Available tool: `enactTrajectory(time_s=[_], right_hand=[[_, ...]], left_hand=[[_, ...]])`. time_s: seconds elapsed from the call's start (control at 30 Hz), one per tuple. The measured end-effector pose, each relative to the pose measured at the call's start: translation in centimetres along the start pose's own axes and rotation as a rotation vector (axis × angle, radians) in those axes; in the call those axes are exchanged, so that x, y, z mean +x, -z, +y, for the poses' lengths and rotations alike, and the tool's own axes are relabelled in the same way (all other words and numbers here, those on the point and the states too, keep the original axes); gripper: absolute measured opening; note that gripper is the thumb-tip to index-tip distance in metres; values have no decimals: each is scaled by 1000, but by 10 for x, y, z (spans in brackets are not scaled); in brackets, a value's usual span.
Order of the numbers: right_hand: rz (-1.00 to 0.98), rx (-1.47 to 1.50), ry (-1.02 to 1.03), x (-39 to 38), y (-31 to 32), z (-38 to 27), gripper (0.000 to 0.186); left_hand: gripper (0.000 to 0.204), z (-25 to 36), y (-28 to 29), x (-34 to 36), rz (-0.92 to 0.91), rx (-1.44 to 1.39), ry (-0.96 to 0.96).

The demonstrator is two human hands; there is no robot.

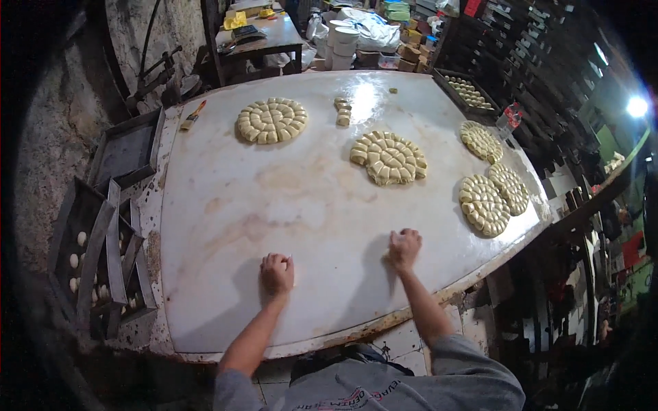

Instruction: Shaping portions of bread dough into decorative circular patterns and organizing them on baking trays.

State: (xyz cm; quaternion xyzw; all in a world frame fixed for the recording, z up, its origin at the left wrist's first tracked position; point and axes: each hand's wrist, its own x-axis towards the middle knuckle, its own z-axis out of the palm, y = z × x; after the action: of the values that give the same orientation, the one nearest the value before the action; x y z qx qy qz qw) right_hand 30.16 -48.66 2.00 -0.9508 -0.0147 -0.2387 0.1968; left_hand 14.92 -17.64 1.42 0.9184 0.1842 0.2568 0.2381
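Observation:
My left hand (277, 274) rests low over the near part of a pale stone-topped worktable (226, 301), its fingers curled. A little farther away and to the right, my right hand (405, 249) is curled in the same way. Whatever lies under or inside either hand is hidden. Beyond my right hand lies a round of cut dough pieces (389, 159), packed in rings with an uneven edge. A second dough round (272, 120) sits at the far left. Between them is a short row of dough pieces (343, 112), with one small piece (393, 90) farther off.
Three more dough rounds (484, 205) lie along the right side. A tray of dough pieces (467, 92) stands at the far right corner, near a plastic bottle (509, 118). A brush (193, 116) lies at the far left. Metal trays (127, 152) line the left edge, some holding pale balls.

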Motion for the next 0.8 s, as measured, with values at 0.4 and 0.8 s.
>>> enactTrajectory(time_s=[0.4,0.8], right_hand=[[-268,172,495,-62,66,42,22],[-212,294,272,-49,4,-10,13]], left_hand=[[18,8,66,-90,-34,324,79],[5,16,6,-48,267,244,71]])
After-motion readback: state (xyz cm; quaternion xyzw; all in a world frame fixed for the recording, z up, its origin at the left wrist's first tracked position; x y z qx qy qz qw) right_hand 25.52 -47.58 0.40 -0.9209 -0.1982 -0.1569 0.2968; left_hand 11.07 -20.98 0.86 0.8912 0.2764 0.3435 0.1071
